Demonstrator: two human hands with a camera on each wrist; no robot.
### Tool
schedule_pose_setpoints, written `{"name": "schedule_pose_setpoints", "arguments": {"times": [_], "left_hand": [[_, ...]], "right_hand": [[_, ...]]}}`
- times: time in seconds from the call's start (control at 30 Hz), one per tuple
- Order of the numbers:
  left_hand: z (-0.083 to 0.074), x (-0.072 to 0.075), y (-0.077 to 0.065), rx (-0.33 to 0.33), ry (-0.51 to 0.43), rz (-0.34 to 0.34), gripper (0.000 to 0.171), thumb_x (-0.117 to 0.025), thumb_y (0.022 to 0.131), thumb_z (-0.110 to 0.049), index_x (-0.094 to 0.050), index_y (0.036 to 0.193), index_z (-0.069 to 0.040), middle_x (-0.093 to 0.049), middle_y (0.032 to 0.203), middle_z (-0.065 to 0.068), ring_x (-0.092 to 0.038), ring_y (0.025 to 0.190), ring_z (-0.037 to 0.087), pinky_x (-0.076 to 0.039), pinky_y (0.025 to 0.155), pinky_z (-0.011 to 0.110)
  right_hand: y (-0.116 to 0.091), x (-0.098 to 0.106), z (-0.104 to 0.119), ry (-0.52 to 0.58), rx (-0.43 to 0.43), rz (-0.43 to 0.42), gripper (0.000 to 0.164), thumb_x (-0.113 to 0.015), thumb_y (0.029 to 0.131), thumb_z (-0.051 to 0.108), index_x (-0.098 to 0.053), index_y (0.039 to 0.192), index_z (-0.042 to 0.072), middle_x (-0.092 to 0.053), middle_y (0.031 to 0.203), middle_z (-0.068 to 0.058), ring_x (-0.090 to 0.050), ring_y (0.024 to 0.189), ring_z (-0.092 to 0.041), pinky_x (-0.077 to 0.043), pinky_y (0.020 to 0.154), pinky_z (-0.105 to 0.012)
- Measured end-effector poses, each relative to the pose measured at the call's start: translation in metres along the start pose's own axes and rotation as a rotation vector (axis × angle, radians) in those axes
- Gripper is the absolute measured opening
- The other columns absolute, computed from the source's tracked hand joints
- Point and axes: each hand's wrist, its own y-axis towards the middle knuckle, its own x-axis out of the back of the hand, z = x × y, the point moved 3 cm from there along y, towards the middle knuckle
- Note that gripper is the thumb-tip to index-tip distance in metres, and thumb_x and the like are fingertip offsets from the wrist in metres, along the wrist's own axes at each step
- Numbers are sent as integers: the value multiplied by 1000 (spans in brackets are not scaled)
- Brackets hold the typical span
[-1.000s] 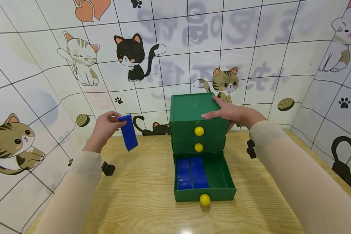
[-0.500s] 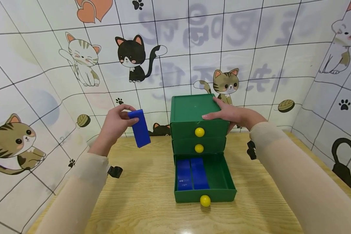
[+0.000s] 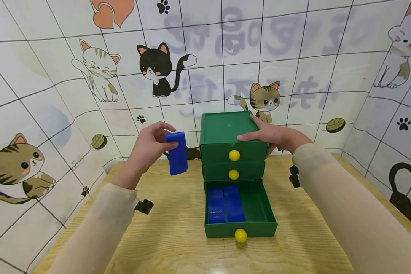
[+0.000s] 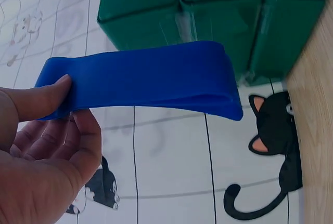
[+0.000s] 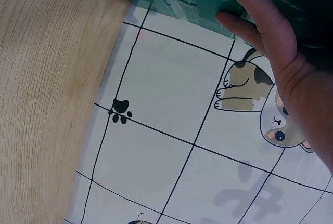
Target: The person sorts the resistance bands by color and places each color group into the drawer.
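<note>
My left hand (image 3: 150, 146) pinches a blue resistance loop band (image 3: 178, 154) between thumb and fingers, left of the green drawer cabinet (image 3: 226, 127). In the left wrist view the band (image 4: 151, 78) is a flat folded loop, its far end free. My right hand (image 3: 272, 135) rests on the cabinet's upper right edge; the right wrist view shows its fingers (image 5: 250, 5) fairly straight against the side. The bottom drawer (image 3: 240, 229) is pulled out. Inside, two blue bands (image 3: 233, 205) lie side by side, the left one printed "Light", with bare green floor to their right.
Two upper drawers with yellow knobs (image 3: 234, 155) are closed. The cabinet stands on a wood-grain table (image 3: 171, 236), close to a back wall (image 3: 209, 68) covered with cat-printed sheeting. Black straps (image 3: 144, 206) sit at both wrists.
My left hand has moved to the right, carrying the band nearer the cabinet, and the band now hangs more upright. The right hand and the drawers have stayed put.
</note>
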Motion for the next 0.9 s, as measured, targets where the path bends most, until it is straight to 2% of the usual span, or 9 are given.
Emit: {"name": "schedule_pose_setpoints", "arguments": {"times": [0.3,0.43,0.67,0.9], "left_hand": [[-16,-32,-10,-19,-122,82,25,-78,95,-3,-70,118,-8,-77,123,14,-74,108,27,-61,96,44],[-24,-46,-16,-25,-168,111,24,-79,94,-1,-71,116,-7,-77,120,13,-74,105,25,-61,96,43],[-35,-78,-25,-64,-187,192,22,-79,94,-1,-72,113,-9,-78,115,10,-73,97,23,-60,93,39],[-48,-115,-41,-84,-201,309,21,-79,95,-6,-73,114,-12,-77,115,7,-73,99,20,-59,88,37]], "right_hand": [[1,1,-3,-19,6,-1,121,-68,96,64,27,166,37,18,178,-18,-49,144,-54,-65,82,-52],[1,1,-2,-18,7,-1,121,-68,96,64,27,166,36,16,178,-19,-48,144,-55,-65,83,-53],[-1,1,0,-22,6,-12,121,-68,96,65,27,165,36,11,179,-22,-52,141,-55,-65,84,-54],[1,1,-1,-26,6,-19,123,-68,94,68,26,166,36,13,179,-18,-34,153,-57,-64,86,-57]]}}
